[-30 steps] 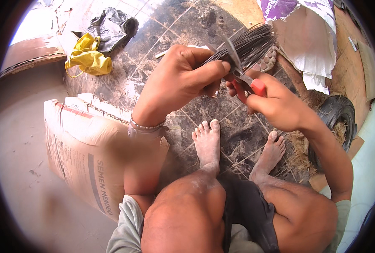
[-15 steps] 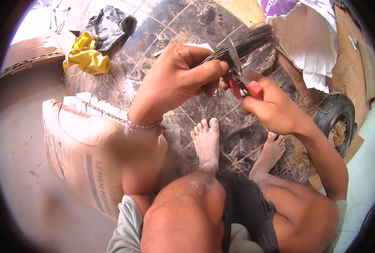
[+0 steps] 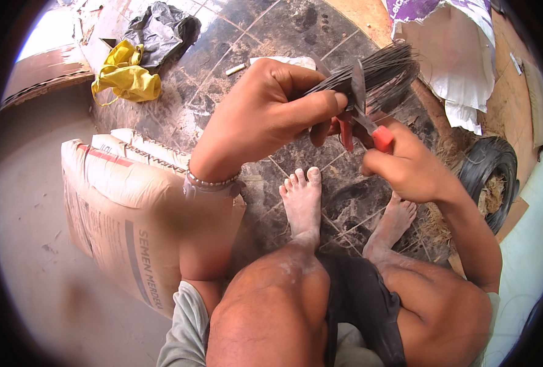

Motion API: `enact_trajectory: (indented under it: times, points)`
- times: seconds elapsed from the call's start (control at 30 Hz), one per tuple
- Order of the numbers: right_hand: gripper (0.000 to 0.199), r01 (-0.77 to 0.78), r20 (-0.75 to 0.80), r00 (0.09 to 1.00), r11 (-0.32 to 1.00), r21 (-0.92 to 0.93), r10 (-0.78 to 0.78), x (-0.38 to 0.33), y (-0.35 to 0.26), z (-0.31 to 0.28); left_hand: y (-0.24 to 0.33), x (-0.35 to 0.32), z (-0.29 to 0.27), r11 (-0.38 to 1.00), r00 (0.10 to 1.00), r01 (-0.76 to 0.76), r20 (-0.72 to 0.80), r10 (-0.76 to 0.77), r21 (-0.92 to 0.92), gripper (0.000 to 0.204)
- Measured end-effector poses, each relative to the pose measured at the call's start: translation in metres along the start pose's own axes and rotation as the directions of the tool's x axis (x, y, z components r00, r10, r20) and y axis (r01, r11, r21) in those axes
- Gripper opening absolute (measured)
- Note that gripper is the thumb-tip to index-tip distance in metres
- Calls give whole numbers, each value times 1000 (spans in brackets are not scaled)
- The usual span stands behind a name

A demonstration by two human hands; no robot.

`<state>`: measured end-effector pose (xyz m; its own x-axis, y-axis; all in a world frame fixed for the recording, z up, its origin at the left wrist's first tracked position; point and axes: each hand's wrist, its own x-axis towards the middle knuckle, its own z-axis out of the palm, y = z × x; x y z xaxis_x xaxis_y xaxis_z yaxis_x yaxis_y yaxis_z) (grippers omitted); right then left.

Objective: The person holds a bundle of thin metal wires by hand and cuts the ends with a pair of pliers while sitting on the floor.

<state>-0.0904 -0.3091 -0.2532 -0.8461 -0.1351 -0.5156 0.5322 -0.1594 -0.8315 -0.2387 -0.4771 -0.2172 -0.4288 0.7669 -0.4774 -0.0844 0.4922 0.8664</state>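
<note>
A bundle of thin dark wires [image 3: 369,76] is held in the left hand [image 3: 265,116], which is closed tightly round it, thumb and fingers wrapped about the near end. The red-handled pliers [image 3: 360,125] are gripped in the right hand [image 3: 406,168], which is closed about the handles; the metal head is set against the bundle just beside the left fingertips.

Compared with the view a second ago, both hands have been raised slightly and brought nearer the camera, and the bundle has been tilted so that its free ends fan out toward the upper right. The pliers have been kept at the same place on the bundle. It is judged that work on the wires at the grip point is in progress, not finished.

Both hands are carried in the air above the dark tiled floor [image 3: 222,67], over the bare feet [image 3: 302,199]. To the left, a paper cement sack [image 3: 118,208] stands close beside the left forearm. A coil of black wire [image 3: 491,171] lies to the right, near the right forearm. A yellow cloth [image 3: 124,76] lies well apart at upper left. Open room is found ahead, over the tiles.
</note>
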Motion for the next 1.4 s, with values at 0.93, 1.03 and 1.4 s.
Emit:
enact_trajectory:
  times: [0.93, 1.03, 1.4]
  points:
    - [25, 63, -69, 995, 986, -154, -74, 11, 14, 10, 0, -2, -9, 996, 998, 65, 1, -65, -56, 26]
    - [25, 50, -121, 990, 987, -149, -69, 8, 26, 16, -7, 2, -7, 997, 999, 38, 4, -38, -67, 27]
    - [27, 75, -58, 995, 992, -102, -82, 11, 8, 4, 7, 0, -7, 988, 994, 97, 66, -90, -118, 28]
